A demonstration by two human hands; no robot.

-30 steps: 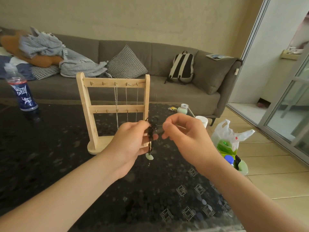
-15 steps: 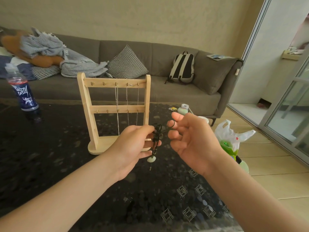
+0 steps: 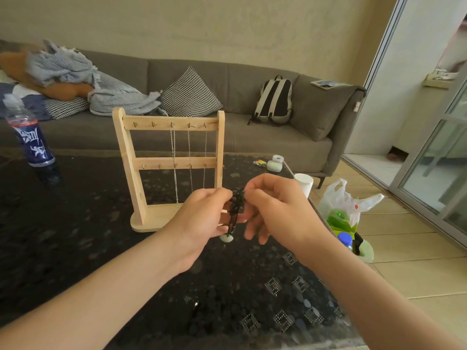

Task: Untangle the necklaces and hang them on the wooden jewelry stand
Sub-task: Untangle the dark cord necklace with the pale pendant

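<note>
Bench (image 3: 75, 248) carries the wooden jewelry stand (image 3: 129, 162); chains (image 3: 173, 152) hang from its right-side hooks. Both grips are narrow: left hand (image 3: 199, 218) and right hand (image 3: 278, 210) pinch the knotted black cord necklace (image 3: 236, 205) in the air just in front of the stand. Tease loops apart gently, don't yank; let the pale pendant (image 3: 226, 238) hang free.

Your left hand (image 3: 202, 213) covers the right foot of the stand (image 3: 168, 168), and the chains (image 3: 173, 160) drop behind it, so you can't see where they end. The cord (image 3: 236, 207) pinched between that hand and your right hand (image 3: 275, 208) is one dark knot: which strand crosses which is too small to tell. The fingertips on it are tucked out of sight. The pendant (image 3: 226, 238) peeks out below, its top covered. Both forearms run off the bottom edge. The bottle (image 3: 30, 140) is blurred at its top. The cup (image 3: 304, 184) loses its lower part behind your right hand.
</note>
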